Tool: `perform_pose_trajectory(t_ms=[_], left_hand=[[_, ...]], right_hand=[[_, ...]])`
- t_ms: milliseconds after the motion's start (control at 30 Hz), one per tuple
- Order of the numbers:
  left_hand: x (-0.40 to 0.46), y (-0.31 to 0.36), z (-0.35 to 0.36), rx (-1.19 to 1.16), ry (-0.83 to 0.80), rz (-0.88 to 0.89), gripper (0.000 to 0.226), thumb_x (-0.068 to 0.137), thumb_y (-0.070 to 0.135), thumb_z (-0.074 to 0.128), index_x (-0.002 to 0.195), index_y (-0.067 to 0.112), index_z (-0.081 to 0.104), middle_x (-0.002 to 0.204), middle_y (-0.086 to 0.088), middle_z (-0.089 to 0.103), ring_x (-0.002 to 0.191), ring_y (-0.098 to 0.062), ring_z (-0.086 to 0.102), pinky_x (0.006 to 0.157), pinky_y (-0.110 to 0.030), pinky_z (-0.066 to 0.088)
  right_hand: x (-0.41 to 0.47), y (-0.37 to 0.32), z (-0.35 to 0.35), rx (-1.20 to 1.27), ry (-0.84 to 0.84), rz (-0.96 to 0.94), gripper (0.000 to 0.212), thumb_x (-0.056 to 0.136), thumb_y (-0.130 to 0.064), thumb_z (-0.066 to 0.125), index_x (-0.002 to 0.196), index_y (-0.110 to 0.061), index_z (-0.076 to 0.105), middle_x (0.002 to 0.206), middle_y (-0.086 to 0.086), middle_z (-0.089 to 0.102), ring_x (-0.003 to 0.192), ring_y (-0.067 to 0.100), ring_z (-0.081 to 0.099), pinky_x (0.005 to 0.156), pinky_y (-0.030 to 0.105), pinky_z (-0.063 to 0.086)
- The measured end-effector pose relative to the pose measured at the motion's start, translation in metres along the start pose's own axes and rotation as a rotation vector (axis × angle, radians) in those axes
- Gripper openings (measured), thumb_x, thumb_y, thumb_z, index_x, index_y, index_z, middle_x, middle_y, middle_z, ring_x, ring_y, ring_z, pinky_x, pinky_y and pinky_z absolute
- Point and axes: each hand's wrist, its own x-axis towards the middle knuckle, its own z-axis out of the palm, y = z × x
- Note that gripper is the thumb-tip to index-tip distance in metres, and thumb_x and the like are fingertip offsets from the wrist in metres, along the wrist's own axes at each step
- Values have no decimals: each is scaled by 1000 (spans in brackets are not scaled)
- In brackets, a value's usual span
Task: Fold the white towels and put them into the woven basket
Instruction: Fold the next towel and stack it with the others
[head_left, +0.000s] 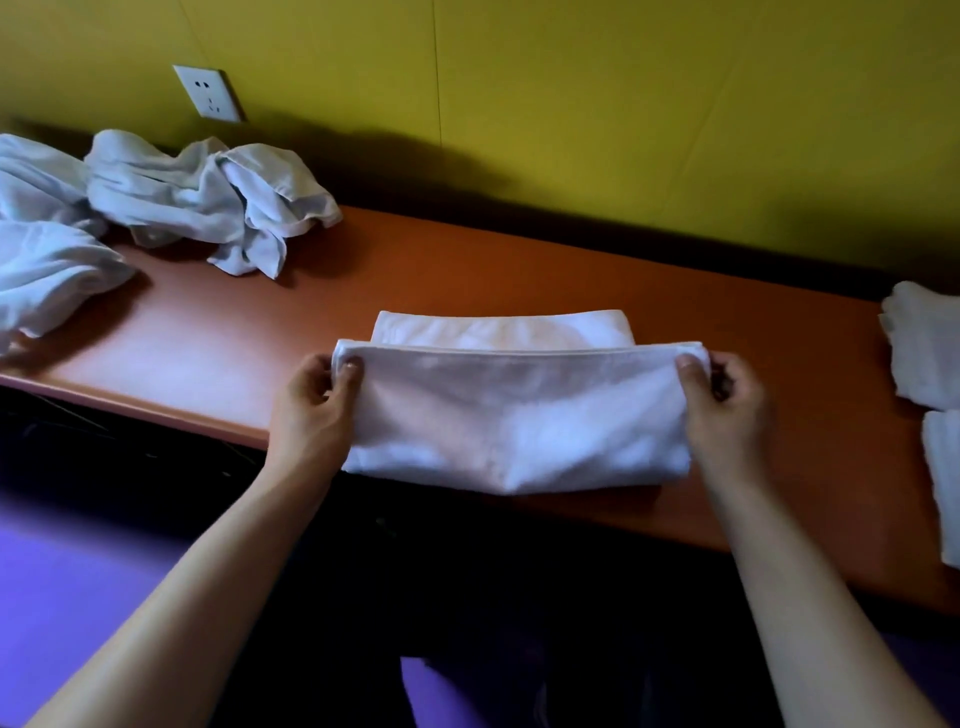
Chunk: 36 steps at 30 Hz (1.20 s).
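1. Bare orange table (467, 270) stretches between the crumpled towels (208, 197) at far left and the folded towels (924, 348) at right edge — open room there.
2. Centre front is taken up by the half-folded towel (514, 415), w/ a hand at each end.
3. Yellow wall (623, 104) closes off the back; socket (208, 93) sits above the crumpled heap.

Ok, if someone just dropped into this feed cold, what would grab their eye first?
First the white towel at the near edge of the orange table, half folded, its two upper corners pinched by the left hand and the right hand. Next the heap of crumpled towels at the far left, and folded towels at the right edge. No woven basket is in view.
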Motion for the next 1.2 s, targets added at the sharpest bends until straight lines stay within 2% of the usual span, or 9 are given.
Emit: perform_pose_trajectory(t_ms=[133,367,500,567,733,867,967,1100,1200], left_hand=[[45,4,23,31,86,13,29,102,30,54,91,4,62,77,-10,61,63,-15,50,53,-24,37],[118,-13,53,163,96,-10,34,93,51,53,98,20,66,94,-7,72,87,-33,68,78,-47,57],[132,-33,67,258,91,-86,35,93,48,60,118,23,63,111,-9,70,102,-34,65,90,-47,54],[126,-39,67,398,72,-7,44,95,43,61,131,20,54,123,-13,62,112,-35,58,97,-43,44],[72,-44,60,840,-193,478,53,90,58,36,128,32,62,138,-6,57,117,-39,54,94,-47,42],[46,-55,56,1051,-519,330,78,82,73,7,155,47,19,168,5,12,153,-29,15,117,-51,24],[45,-58,58,1019,-530,314,82,80,74,2,157,46,8,169,6,2,156,-27,5,121,-48,17],[42,-57,56,991,-514,312,82,81,73,4,157,44,14,169,4,7,155,-28,8,122,-48,17],[41,-53,54,961,-485,319,73,88,69,18,155,41,25,167,-2,16,152,-33,19,118,-49,24]], right_hand=[[44,9,32,-24,17,-39,22,92,-38,62,101,-18,65,83,-2,63,79,16,58,70,29,44],[99,25,78,-68,-22,-28,15,95,-29,65,95,-15,61,79,1,58,74,17,54,63,26,37],[103,36,92,-165,-94,47,26,95,-32,66,108,-11,59,86,-3,59,72,13,55,57,27,39],[97,43,87,-257,-131,126,35,92,-38,67,115,-16,55,99,0,61,83,20,60,67,31,49],[57,45,52,-473,-151,262,46,89,-54,63,114,-16,54,115,11,64,103,35,61,80,39,45],[24,41,30,-632,-230,399,51,86,-56,66,102,-8,58,111,20,66,102,40,64,81,41,46],[18,42,22,-494,-270,547,59,78,-53,76,105,-1,66,103,22,71,85,39,70,74,43,57],[27,30,11,-162,-364,820,46,78,-35,81,104,2,72,100,20,73,80,30,63,61,32,41],[25,11,15,1,-327,833,32,84,-20,76,108,1,71,104,16,73,91,33,68,76,37,51]])
